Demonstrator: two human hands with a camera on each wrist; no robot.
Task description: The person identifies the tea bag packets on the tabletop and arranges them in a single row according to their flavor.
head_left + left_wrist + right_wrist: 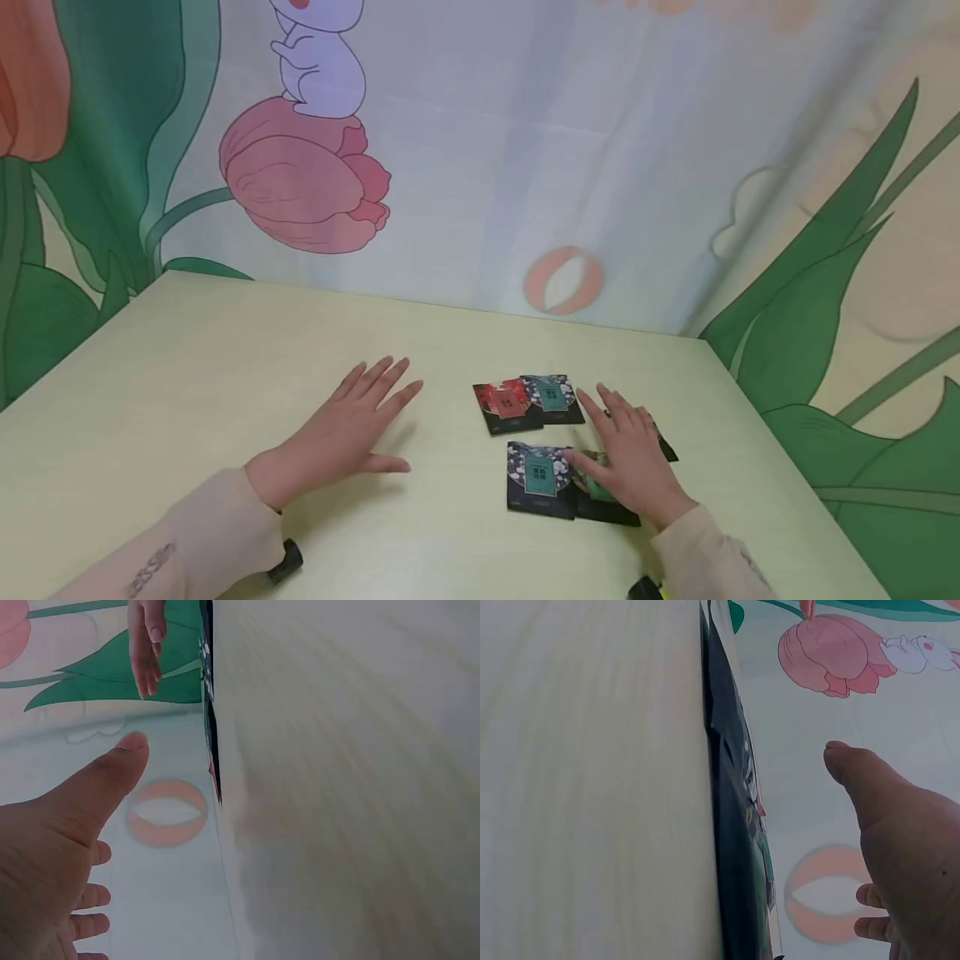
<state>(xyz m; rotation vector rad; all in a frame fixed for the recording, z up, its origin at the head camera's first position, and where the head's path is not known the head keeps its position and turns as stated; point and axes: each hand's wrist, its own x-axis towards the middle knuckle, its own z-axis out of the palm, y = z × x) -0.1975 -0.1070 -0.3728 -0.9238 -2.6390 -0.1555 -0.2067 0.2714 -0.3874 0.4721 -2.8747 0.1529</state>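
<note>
My left hand (345, 433) is held over the table, left of the packets, with fingers spread and nothing in it. The right hand (633, 462) hovers above the packets at the right, fingers straight and also holding nothing. In the head view a red-printed flat packet (504, 403) overlaps a blue floral packet (555, 398) in the back row. Nearer, another blue floral packet (538, 477) adjoins a green-printed packet (600, 500), partly hidden by the right hand. A further dark packet (667, 448) shows only its edge behind that hand.
The pale table (225, 350) extends to a curtain (465, 167) printed with flowers and a rabbit. Black wrist devices show below both sleeves, one at the left wrist (285, 562), one at the right (645, 588).
</note>
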